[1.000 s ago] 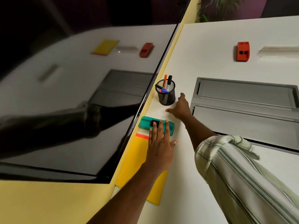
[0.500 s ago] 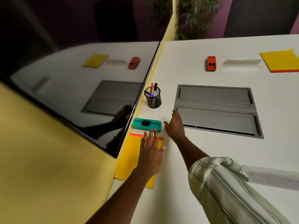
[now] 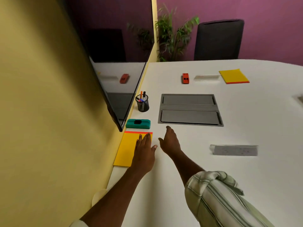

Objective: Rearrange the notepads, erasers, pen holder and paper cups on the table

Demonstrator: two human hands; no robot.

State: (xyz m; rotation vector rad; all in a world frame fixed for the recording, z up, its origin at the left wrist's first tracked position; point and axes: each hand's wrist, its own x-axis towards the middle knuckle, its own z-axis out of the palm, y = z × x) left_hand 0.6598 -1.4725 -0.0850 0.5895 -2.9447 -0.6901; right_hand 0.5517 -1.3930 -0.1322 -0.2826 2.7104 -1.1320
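Head view: the only one, so every line below comes from it.
Left hand (image 3: 144, 149): flat on the pad (image 3: 126, 149), fingers straight and close together, thumb out over the bare table (image 3: 246, 169). It presses and pinches nothing.
Right hand (image 3: 169, 143): loose, slightly spread and empty, between the pad and the hatch (image 3: 188, 110). I cannot tell whether it touches the table.
Pad: left of the hatch and nearer the person, long axis running away from the person, red strip at the far end.
Key relation: the pad lies under the left fingers, so I judge that hand best placed to slide it. The right hand sits just beside the pad's right edge.
Green eraser (image 3: 138, 123): left of the hatch's near edge, just beyond the pad's red strip, long axis crosswise.
Holder (image 3: 142, 104): left of the hatch, upright, with pens in it.
Red eraser (image 3: 185, 78), far pad (image 3: 233, 76): beyond the hatch, well apart from both hands.
Cups: none I can be sure of.
Surface: white and smooth, so I judge a pad should slide easily.
Room: screen (image 3: 114, 63) left of the hatch, with a chair (image 3: 218, 40) and a plant (image 3: 173, 38) beyond it.
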